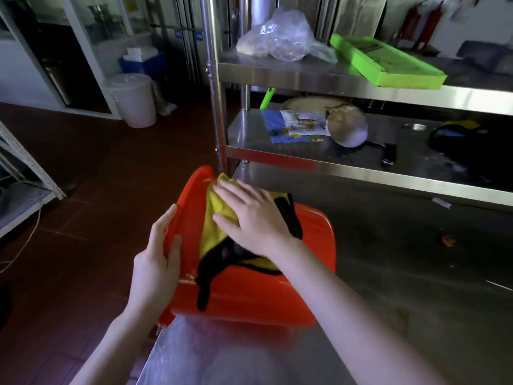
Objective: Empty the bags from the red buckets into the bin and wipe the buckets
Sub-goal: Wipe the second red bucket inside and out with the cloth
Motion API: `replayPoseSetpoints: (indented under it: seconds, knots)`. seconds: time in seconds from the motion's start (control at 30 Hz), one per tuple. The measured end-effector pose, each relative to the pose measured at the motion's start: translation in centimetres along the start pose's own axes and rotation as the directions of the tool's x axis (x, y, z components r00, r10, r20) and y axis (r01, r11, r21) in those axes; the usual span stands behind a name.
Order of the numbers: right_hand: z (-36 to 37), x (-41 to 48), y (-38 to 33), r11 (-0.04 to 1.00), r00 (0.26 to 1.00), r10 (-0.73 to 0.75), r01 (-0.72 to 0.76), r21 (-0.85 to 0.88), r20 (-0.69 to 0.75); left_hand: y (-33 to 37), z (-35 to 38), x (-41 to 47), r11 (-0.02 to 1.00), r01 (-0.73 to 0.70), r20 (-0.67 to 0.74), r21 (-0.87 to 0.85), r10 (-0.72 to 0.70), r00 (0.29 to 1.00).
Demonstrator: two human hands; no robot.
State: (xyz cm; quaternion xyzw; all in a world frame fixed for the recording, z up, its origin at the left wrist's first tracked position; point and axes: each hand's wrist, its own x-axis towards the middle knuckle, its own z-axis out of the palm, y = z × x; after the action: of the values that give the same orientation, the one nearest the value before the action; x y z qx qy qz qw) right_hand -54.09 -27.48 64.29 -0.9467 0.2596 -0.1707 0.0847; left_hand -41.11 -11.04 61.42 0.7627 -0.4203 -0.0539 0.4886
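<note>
A red bucket (258,295) lies on its side on the steel table (402,259), with its mouth towards the left edge. My left hand (158,254) grips the bucket's rim from the left. A yellow and black cloth (216,220) is draped over the bucket's upper side. My right hand (249,215) lies flat on that cloth with fingers spread, pressing it against the bucket. No bag shows in or around the bucket.
A steel shelf rack (333,159) stands behind the bucket, holding a clear plastic bag (280,37), a green tray (385,62), papers and a pan. A white lidded bin (133,98) stands on the red tiled floor at the back left.
</note>
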Motion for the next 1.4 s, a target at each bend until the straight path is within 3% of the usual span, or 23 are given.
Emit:
replayPoseSetpoints:
  seconds: [0.1,0.2,0.33,0.43,0.6,0.67,0.77,0.83,0.87,0.93,1.0,1.07,1.27,1.33,1.4]
  knots:
    - [0.8,-6.3,0.5,0.976,0.988,-0.132,0.114,-0.188,-0.085,1.3,-0.7,1.4,0.997,0.072,0.098,0.033,-0.075,0.992]
    - [2.0,-9.8,-0.1,0.960,0.977,-0.170,0.134,-0.246,-0.132,3.9,-0.1,5.5,0.990,0.109,0.154,0.093,-0.123,0.980]
    - [3.4,-11.2,-1.8,0.960,0.970,-0.176,0.132,-0.246,-0.166,6.6,2.4,10.8,0.913,0.119,0.166,0.389,-0.197,0.966]
    - [2.9,-10.9,-1.4,0.973,0.978,-0.112,0.072,-0.218,-0.174,5.8,2.5,10.9,0.896,0.051,0.145,0.441,-0.127,0.981]
    - [0.3,-9.9,2.7,0.963,0.954,0.224,-0.248,-0.104,-0.200,2.6,0.3,6.7,0.968,0.022,0.007,0.252,-0.024,1.000]
    - [-1.0,-8.7,6.4,0.926,0.923,0.377,-0.373,0.054,-0.084,1.6,-0.6,4.3,0.981,0.033,-0.044,0.190,-0.025,0.999]
    - [-2.4,-5.5,10.9,0.691,0.784,0.508,-0.618,0.375,0.357,0.6,-1.5,1.6,0.989,0.038,-0.084,0.143,-0.026,0.996]
    - [-2.5,-3.2,11.1,0.642,0.712,0.515,-0.689,0.336,0.477,0.3,-1.6,0.9,0.986,0.028,-0.091,0.163,-0.013,0.996]
    - [-2.1,-2.0,10.4,0.676,0.721,0.503,-0.672,0.302,0.477,0.4,-1.7,0.9,0.983,0.024,-0.088,0.185,-0.008,0.996]
    - [-1.3,0.5,7.5,0.784,0.805,0.426,-0.556,0.275,0.414,0.7,-1.6,1.4,0.975,0.025,-0.068,0.222,-0.011,0.998]
    - [-0.6,2.1,3.5,0.914,0.916,0.263,-0.337,0.227,0.302,0.9,-1.4,2.0,0.970,0.026,-0.040,0.240,-0.017,0.999]
    - [-0.3,2.3,0.3,0.984,0.981,0.085,-0.110,0.139,0.177,0.8,-1.6,2.4,0.967,0.019,-0.022,0.252,-0.014,1.000]
    - [0.6,-4.9,-2.6,0.974,0.980,-0.181,0.190,-0.122,0.079,0.8,-2.0,3.8,0.971,-0.005,0.104,0.237,-0.021,0.994]
    - [0.6,-7.9,-2.2,0.960,0.979,-0.187,0.200,-0.195,0.083,0.9,-2.2,4.6,0.981,0.007,0.166,0.194,-0.040,0.985]
    - [0.0,-10.3,-1.3,0.969,0.990,-0.110,0.128,-0.211,0.092,0.5,-2.5,5.1,0.996,0.077,0.283,0.042,-0.086,0.955]
